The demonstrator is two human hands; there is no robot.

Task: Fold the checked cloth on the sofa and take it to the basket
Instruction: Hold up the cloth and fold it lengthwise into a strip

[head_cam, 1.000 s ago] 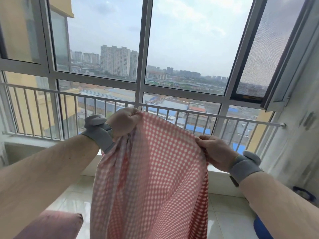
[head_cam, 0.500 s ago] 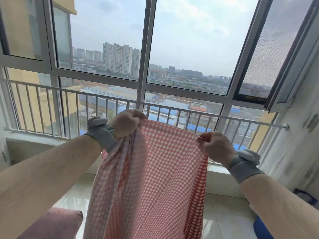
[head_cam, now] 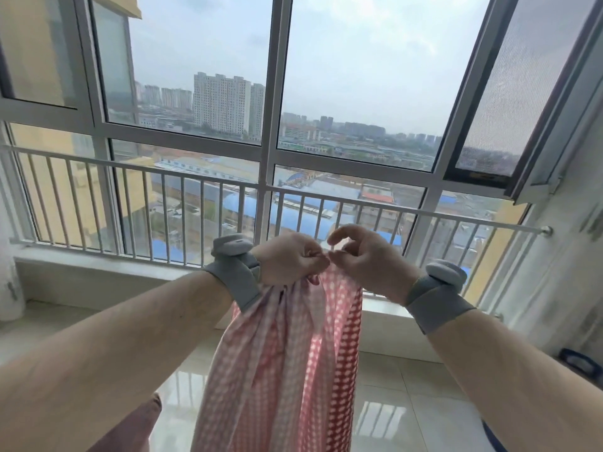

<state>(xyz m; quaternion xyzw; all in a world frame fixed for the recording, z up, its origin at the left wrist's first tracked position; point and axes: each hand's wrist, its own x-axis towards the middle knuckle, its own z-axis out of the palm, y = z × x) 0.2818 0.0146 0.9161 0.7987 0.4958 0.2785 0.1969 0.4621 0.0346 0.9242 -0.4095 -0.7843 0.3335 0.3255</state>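
Note:
The red-and-white checked cloth [head_cam: 287,360] hangs in front of me, folded lengthwise into a narrow drape that runs down past the bottom edge. My left hand [head_cam: 287,259] grips its top edge in a fist. My right hand [head_cam: 368,259] is pressed against the left one and pinches the other top corner, with the forefinger raised and curled. Both wrists wear grey bands. The sofa's pink cushion [head_cam: 137,425] shows at the bottom left. A dark blue object [head_cam: 584,363] at the right edge may be the basket; I cannot tell.
A large window with a white railing [head_cam: 359,207] and a low sill [head_cam: 98,272] stands ahead. Glossy pale floor tiles [head_cam: 408,402] lie below. A white wall [head_cam: 571,272] closes the right side, and another blue thing [head_cam: 492,438] shows at the bottom right.
My hands came together, bringing the two top corners of the cloth to meet. The cloth went from a wide spread sheet to a narrow folded drape.

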